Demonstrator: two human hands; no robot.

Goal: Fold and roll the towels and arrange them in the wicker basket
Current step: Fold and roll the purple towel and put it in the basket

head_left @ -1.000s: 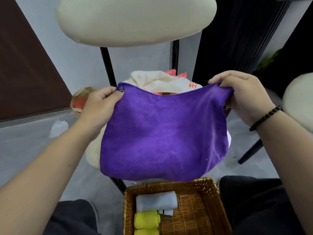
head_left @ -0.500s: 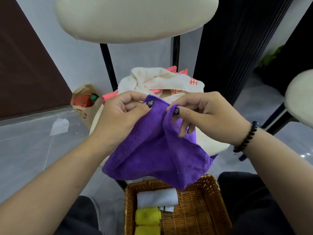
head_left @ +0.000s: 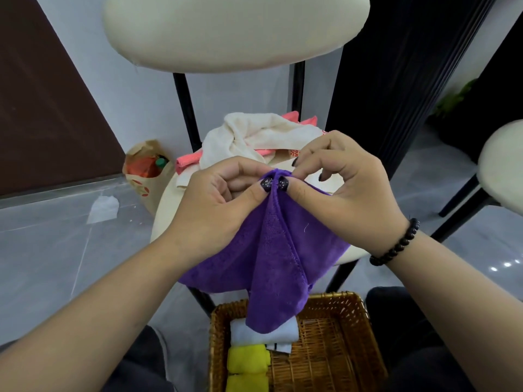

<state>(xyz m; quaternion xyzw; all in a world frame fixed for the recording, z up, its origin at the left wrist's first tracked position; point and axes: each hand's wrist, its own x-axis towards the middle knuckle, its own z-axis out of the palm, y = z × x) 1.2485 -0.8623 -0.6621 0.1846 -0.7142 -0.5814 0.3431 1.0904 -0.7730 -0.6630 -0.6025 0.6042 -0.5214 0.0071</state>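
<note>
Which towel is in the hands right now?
The purple towel, pinched at its top corners by the left hand and right hand; the white roll and yellow rolls lie in the wicker basket.

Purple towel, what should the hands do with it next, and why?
Probably lay it flat on the chair seat to smooth the fold. The left hand and right hand pinch the purple towel with its top corners together, so it hangs folded in half over the basket, not yet rolled like the white towel and yellow towels inside.
</note>
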